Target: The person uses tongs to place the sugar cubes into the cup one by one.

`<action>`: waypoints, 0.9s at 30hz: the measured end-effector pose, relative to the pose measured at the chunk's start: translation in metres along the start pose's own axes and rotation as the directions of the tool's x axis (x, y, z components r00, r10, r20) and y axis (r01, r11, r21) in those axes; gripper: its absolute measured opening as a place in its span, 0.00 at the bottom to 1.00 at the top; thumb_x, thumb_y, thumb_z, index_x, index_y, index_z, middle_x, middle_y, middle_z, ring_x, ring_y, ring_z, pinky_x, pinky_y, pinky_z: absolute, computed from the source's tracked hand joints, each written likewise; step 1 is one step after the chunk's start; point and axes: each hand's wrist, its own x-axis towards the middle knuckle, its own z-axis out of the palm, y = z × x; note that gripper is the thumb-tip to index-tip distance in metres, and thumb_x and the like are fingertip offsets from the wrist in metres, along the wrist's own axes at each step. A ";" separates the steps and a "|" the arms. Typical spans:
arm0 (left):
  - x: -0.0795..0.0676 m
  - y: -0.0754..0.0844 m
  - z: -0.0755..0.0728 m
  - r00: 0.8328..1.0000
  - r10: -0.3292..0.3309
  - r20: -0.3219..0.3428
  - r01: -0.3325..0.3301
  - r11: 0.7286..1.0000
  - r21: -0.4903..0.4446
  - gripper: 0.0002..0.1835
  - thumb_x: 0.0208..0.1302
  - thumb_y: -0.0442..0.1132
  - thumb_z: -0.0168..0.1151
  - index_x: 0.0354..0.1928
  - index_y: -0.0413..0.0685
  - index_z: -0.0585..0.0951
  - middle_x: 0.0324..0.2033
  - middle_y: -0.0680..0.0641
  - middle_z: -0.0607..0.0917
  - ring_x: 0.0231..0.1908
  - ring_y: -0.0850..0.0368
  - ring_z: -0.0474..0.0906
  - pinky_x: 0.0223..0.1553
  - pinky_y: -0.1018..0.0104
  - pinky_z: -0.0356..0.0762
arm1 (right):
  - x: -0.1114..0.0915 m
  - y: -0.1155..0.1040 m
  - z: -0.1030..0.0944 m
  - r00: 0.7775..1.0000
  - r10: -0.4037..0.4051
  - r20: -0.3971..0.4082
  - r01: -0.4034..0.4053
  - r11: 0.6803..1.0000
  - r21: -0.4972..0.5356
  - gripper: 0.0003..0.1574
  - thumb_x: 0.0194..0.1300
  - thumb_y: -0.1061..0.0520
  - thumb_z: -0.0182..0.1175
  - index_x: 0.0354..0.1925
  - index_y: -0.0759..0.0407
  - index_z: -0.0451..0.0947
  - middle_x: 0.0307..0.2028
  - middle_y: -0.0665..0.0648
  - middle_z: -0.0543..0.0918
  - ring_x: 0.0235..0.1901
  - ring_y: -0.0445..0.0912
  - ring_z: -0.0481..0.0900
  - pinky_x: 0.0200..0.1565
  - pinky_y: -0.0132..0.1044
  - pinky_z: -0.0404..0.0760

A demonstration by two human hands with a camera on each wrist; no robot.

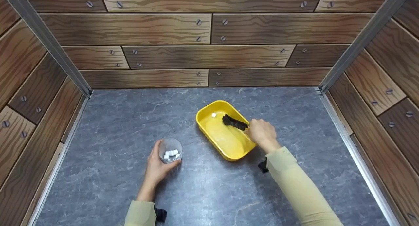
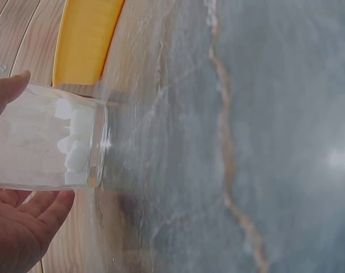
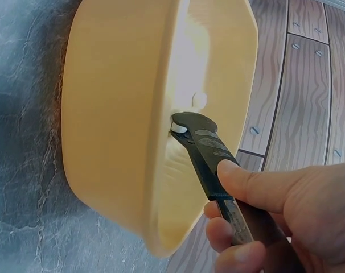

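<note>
My left hand (image 1: 156, 167) holds a clear glass (image 1: 170, 144) upright on the grey surface, thumb on one side and fingers on the other. Several small white cubes (image 2: 76, 153) lie at the bottom of the glass. With my right hand (image 1: 263, 134) I grip black tongs (image 1: 235, 122) that reach into a yellow tub (image 1: 221, 137). A white cube (image 3: 179, 128) shows between the tong tips in the right wrist view. Another white cube (image 1: 213, 115) lies in the tub beyond the tips.
Grey marbled tabletop (image 1: 121, 121) lies under everything. Wood-patterned panels (image 1: 163, 55) rise at the back and both sides, joined by metal corner rails (image 1: 356, 39). The tub stands right of the glass and farther back.
</note>
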 end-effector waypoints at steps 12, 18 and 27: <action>0.001 -0.002 0.000 1.000 0.031 -0.007 -0.031 1.000 -0.007 0.54 0.41 0.44 0.83 0.69 0.39 0.63 0.63 0.30 0.70 0.62 0.32 0.66 0.62 0.39 0.64 | -0.009 0.004 -0.002 0.999 -0.004 -0.037 0.006 0.999 0.037 0.16 0.66 0.47 0.64 0.29 0.58 0.80 0.27 0.58 0.81 0.26 0.55 0.79 0.28 0.51 0.77; 0.001 -0.001 0.000 0.999 0.038 -0.016 -0.038 0.999 -0.013 0.54 0.40 0.43 0.84 0.69 0.39 0.63 0.62 0.30 0.71 0.62 0.32 0.67 0.62 0.40 0.65 | -0.017 0.002 -0.005 1.000 0.003 -0.015 -0.002 0.997 0.075 0.18 0.67 0.46 0.64 0.26 0.56 0.79 0.22 0.55 0.77 0.21 0.50 0.74 0.22 0.43 0.71; 0.001 -0.002 0.001 0.999 0.037 -0.020 -0.037 0.999 -0.017 0.54 0.39 0.43 0.83 0.69 0.38 0.63 0.62 0.30 0.71 0.62 0.31 0.67 0.61 0.39 0.65 | -0.033 -0.005 -0.015 1.000 -0.027 0.005 0.027 0.994 0.106 0.18 0.67 0.45 0.64 0.39 0.58 0.87 0.27 0.55 0.83 0.20 0.48 0.74 0.20 0.39 0.70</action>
